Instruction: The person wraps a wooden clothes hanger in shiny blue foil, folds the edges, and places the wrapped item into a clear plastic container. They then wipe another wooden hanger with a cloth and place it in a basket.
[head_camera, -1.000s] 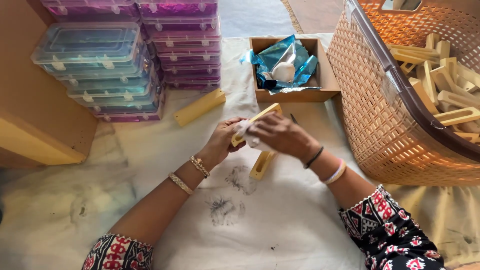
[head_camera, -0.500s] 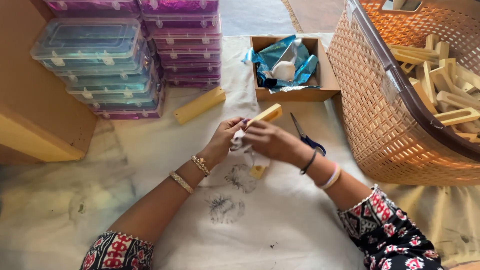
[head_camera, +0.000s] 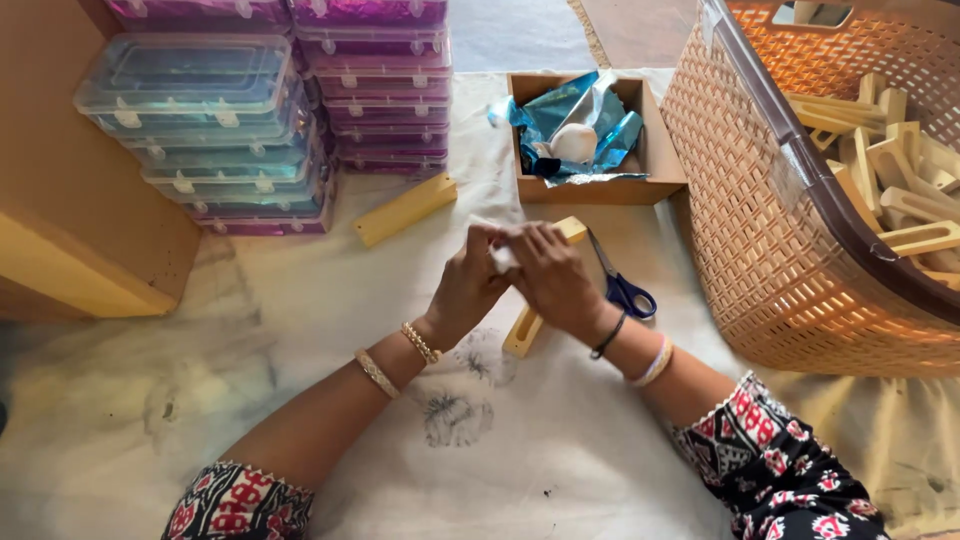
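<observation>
Fingers (head_camera: 480, 243) of both hands meet at the centre of the frame, fingertips pressed together and pinching a small white piece (head_camera: 503, 259), perhaps cloth or paper. In this head view the left hand (head_camera: 468, 288) comes up from the lower left and the right hand (head_camera: 553, 280) from the lower right, touching each other around the white piece. A pale yellow block (head_camera: 524, 329) pokes out below the hands and again at their upper right edge; whether the right hand grips it cannot be told.

Blue-handled scissors (head_camera: 621, 286) lie just right of the right hand on the pale cloth (head_camera: 300, 330). Another yellow bar (head_camera: 405, 209) lies above and left of the hands. At upper centre, a cardboard box (head_camera: 655, 165) holds crumpled blue wrappers. Stacked clear and purple plastic cases (head_camera: 250, 120) fill the upper left. An orange woven basket (head_camera: 760, 220) of yellow blocks fills the right.
</observation>
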